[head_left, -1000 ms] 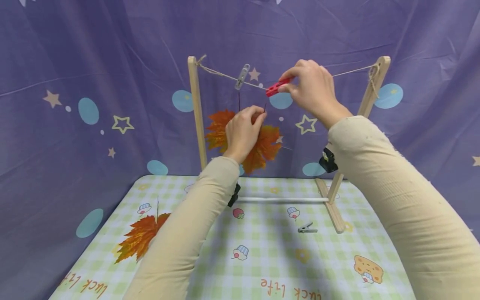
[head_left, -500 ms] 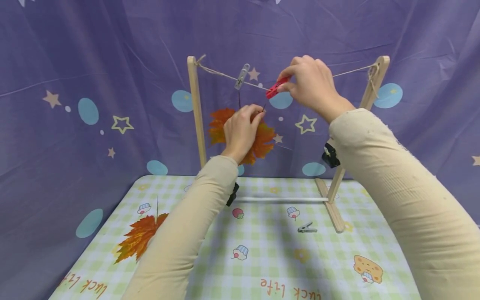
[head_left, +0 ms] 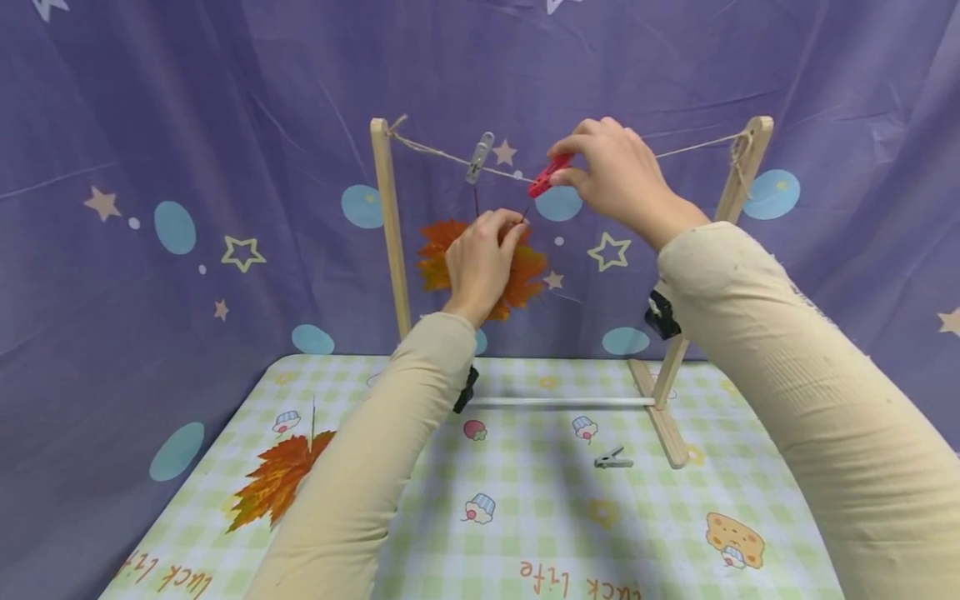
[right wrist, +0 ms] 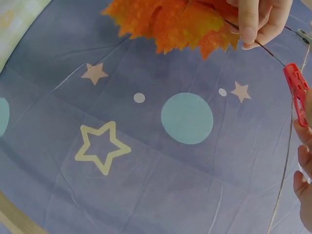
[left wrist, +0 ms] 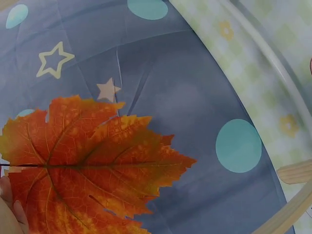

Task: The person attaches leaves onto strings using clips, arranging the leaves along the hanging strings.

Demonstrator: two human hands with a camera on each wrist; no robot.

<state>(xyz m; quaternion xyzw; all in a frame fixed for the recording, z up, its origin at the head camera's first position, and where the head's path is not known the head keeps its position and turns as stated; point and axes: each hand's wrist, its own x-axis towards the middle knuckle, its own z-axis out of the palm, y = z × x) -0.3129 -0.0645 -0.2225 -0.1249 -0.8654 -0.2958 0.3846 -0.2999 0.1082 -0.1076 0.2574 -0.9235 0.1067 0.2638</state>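
My left hand (head_left: 480,262) pinches the thin dark stem of an orange maple leaf (head_left: 528,275), which hangs partly behind that hand. In the right wrist view the stem (right wrist: 268,51) runs from the fingertips up to the tip of a red clothespin (right wrist: 296,90). My right hand (head_left: 618,175) pinches this clothespin by its handle end, its tip right at the twine (head_left: 502,173). Further left on the twine, a grey clothespin (head_left: 480,158) holds another maple leaf (head_left: 438,250) by its stem, partly hidden by my left hand.
The twine spans two wooden posts (head_left: 390,233), joined low down by a white rod (head_left: 562,402). On the checked tablecloth (head_left: 540,533) lie a third maple leaf (head_left: 277,479), partly under my left forearm, and a grey clothespin (head_left: 615,458). A purple curtain (head_left: 225,167) hangs behind.
The held leaf has shifted up and left, further behind my left hand. The red clothespin has tilted a little steeper while staying by the twine.
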